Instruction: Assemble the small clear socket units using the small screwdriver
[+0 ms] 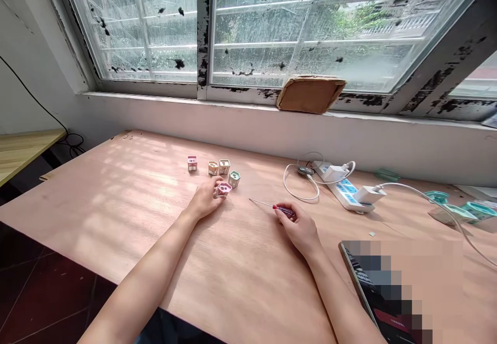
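Observation:
My left hand rests on the wooden table with its fingers pinched round a small pink cube-shaped part. Just beyond it stand several similar small parts: a green one, two beige ones and a pink one. My right hand lies to the right and is closed on the red handle of a thin screwdriver, whose metal shaft points left across the table toward the pink part.
A white power strip with plugged-in chargers and white cables lies at the back right. Teal parts sit at the far right. A dark phone or tablet lies near my right forearm. A cardboard piece leans on the window sill.

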{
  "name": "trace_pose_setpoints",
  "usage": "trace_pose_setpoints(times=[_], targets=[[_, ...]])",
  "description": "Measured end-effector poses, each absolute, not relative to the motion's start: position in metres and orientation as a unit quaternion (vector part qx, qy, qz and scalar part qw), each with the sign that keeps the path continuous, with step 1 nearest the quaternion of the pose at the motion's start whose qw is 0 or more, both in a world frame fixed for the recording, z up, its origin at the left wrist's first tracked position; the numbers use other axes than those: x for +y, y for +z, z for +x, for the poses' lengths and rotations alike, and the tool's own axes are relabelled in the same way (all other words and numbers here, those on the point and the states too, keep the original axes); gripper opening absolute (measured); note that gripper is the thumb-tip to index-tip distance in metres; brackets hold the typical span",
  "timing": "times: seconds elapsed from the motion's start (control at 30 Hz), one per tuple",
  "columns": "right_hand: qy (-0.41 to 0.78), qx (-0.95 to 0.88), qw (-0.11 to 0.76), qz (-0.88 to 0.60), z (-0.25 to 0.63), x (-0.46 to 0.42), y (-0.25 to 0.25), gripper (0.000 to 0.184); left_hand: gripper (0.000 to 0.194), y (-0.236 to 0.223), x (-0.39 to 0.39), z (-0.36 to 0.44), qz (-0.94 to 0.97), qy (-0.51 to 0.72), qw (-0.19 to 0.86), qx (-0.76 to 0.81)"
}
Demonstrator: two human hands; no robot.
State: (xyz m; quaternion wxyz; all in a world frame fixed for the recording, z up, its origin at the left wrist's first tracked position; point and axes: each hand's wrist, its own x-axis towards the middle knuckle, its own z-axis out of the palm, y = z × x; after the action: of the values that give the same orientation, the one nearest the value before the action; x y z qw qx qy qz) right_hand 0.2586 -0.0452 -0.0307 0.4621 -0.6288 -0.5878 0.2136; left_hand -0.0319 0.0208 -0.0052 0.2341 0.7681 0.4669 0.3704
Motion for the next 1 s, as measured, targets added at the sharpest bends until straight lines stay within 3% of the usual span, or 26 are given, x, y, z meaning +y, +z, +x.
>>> trace_pose_setpoints(times=[0.17, 0.53, 1.0], targets=[[0.235, -0.572, 0.465, -0.634, 0.261, -0.047, -0.032, 0.038, 0.048, -0.007, 0.034, -0.053, 0.692, 0.361, 0.124, 0.613], [0.26, -0.544, 0.485, -0.634, 0.258, -0.049, -0.026, 0.039, 0.05, -0.015, 0.045, -0.068, 0.633, 0.453, 0.104, 0.62], [0.255, -0.529, 0.509, -0.629, 0.261, -0.048, -0.028, 0.043, 0.014, -0.016, 0.047, -0.073, 0.634, 0.44, 0.141, 0.62]])
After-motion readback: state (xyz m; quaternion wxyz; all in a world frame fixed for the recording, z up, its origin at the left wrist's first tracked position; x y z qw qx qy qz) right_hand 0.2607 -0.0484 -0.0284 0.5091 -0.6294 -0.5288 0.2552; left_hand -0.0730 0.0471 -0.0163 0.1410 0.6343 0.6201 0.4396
